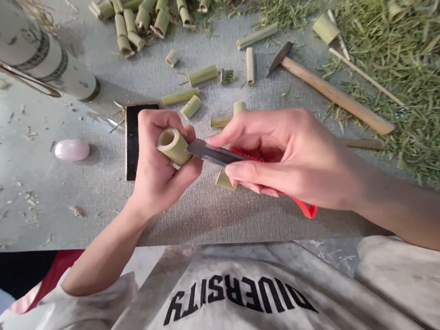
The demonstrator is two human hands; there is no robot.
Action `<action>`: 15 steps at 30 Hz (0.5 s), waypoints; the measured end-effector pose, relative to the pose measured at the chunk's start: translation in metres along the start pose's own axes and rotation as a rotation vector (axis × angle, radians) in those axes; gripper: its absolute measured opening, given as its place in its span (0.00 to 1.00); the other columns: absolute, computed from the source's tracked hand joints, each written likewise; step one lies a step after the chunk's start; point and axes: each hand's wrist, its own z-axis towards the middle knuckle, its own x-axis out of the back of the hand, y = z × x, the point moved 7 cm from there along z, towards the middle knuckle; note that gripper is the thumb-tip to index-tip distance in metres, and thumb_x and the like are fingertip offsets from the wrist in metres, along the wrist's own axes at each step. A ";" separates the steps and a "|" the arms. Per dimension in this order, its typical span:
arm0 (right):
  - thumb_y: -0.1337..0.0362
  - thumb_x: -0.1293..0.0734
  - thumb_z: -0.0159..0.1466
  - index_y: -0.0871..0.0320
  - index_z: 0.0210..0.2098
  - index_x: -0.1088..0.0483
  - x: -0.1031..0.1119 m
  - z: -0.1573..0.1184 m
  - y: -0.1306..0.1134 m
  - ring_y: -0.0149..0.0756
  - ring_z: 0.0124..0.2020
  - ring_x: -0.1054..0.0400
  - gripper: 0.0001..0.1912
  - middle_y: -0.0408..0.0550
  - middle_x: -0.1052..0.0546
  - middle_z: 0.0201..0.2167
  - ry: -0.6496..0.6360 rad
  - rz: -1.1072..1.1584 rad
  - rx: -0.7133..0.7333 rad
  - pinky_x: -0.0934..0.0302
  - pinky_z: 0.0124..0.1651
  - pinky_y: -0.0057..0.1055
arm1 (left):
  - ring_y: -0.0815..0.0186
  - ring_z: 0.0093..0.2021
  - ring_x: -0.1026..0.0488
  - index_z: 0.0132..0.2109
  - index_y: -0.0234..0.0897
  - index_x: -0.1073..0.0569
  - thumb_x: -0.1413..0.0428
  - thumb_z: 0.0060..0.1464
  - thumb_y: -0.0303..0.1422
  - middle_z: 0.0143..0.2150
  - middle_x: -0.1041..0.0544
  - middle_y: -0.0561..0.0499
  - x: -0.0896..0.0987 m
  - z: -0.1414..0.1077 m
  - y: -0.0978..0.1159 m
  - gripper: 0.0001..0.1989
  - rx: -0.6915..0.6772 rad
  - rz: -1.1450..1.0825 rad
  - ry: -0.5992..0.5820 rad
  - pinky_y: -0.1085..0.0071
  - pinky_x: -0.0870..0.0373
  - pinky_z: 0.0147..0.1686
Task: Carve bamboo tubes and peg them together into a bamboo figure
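My left hand (160,168) is closed around a short bamboo tube (174,148), its hollow end facing up toward me. In my right hand (280,156) is a flat dark carving blade (214,155), pinched between thumb and fingers. The blade's tip touches, or nearly touches, the right side of the tube near my left thumb. A red loop (307,208), apparently part of the blade's grip, shows below my right palm. Under my hands lies a small cut bamboo piece (225,180), partly covered. A dark phone (134,144) lies just behind my left hand.
A hammer (332,87) lies to the right, beside heaped green shavings (415,58). Several bamboo tubes (143,11) are piled at the back, with loose pieces (203,74) nearer. On the left are a pinkish oval object (72,150) and a tall patterned cylinder (51,58).
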 end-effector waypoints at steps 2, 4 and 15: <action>0.68 0.31 0.76 0.55 0.58 0.24 -0.001 0.001 0.002 0.29 0.24 0.30 0.12 0.39 0.19 0.32 -0.031 0.092 -0.021 0.35 0.24 0.27 | 0.67 0.41 0.29 0.55 0.47 0.28 0.23 0.57 0.49 0.50 0.32 0.51 0.001 0.000 0.000 0.29 -0.045 -0.044 0.035 0.65 0.28 0.38; 0.69 0.30 0.76 0.55 0.58 0.22 0.003 0.000 -0.004 0.30 0.27 0.26 0.13 0.41 0.16 0.35 0.022 -0.043 0.052 0.30 0.28 0.28 | 0.66 0.42 0.28 0.55 0.48 0.28 0.24 0.59 0.49 0.51 0.31 0.50 -0.001 0.002 -0.001 0.27 0.004 -0.058 0.013 0.65 0.24 0.40; 0.76 0.38 0.80 0.64 0.67 0.22 -0.012 -0.021 -0.035 0.37 0.41 0.18 0.21 0.50 0.15 0.45 0.164 -1.060 0.471 0.22 0.46 0.34 | 0.70 0.32 0.30 0.55 0.46 0.29 0.28 0.65 0.40 0.44 0.29 0.53 -0.009 0.005 0.006 0.19 0.100 -0.021 -0.136 0.70 0.24 0.34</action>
